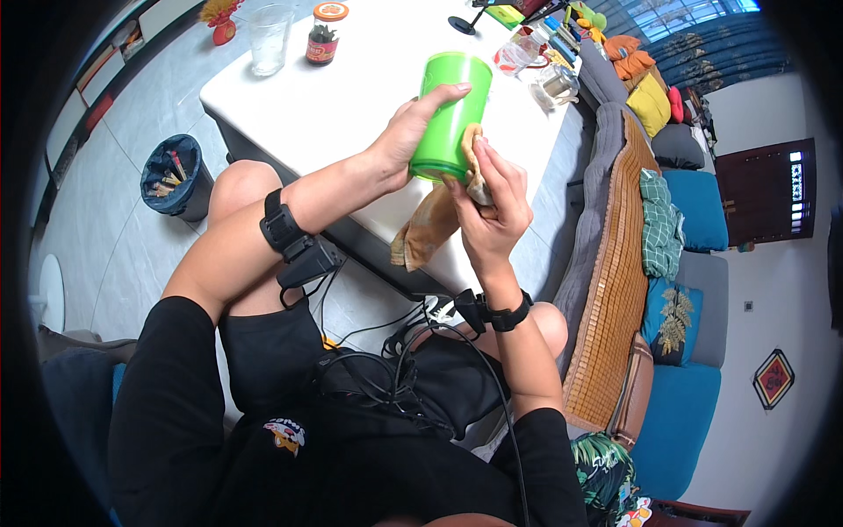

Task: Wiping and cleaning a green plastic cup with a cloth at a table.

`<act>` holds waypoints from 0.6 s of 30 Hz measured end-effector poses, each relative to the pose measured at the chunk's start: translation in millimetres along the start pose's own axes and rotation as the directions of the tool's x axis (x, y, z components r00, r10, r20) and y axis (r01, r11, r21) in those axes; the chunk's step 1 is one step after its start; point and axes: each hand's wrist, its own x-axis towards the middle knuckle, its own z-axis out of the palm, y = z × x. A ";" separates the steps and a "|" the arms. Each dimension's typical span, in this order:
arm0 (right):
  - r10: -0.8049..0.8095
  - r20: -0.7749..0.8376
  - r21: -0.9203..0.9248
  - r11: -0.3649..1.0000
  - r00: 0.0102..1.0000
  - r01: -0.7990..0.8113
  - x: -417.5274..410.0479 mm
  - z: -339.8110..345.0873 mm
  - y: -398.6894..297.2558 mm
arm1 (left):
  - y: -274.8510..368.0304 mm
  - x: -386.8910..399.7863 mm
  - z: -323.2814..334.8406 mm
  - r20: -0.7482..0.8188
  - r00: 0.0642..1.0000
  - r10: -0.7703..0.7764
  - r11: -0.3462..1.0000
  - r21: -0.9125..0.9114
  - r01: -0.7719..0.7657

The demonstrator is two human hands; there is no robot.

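Note:
A green cylindrical container (449, 125) is tilted above the near part of the white table (316, 125). My left hand (411, 132) wraps round its left side, the thumb lying across its front. A tan and brown cloth (428, 227) is pinched in my right hand (494, 197), whose fingers press it against the container's lower right side. The rest of the cloth hangs down to the left, over the table's near edge. Part of the container's surface is hidden behind my fingers and the cloth.
On the table stand a clear glass (270, 41), a lidded jar (324, 34), a plastic bottle (520, 49) and a glass mug (554, 85). A lined waste bin (176, 178) is on the floor at left. Black cables (395, 369) lie over my lap. A sofa (606, 263) runs along the right.

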 end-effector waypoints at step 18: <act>-0.106 0.053 0.024 0.994 0.993 0.105 7.9 -1.8 -10.4 | 10.0 -11.7 4.4 -0.078 0.994 -0.072 0.992 0.095 0.080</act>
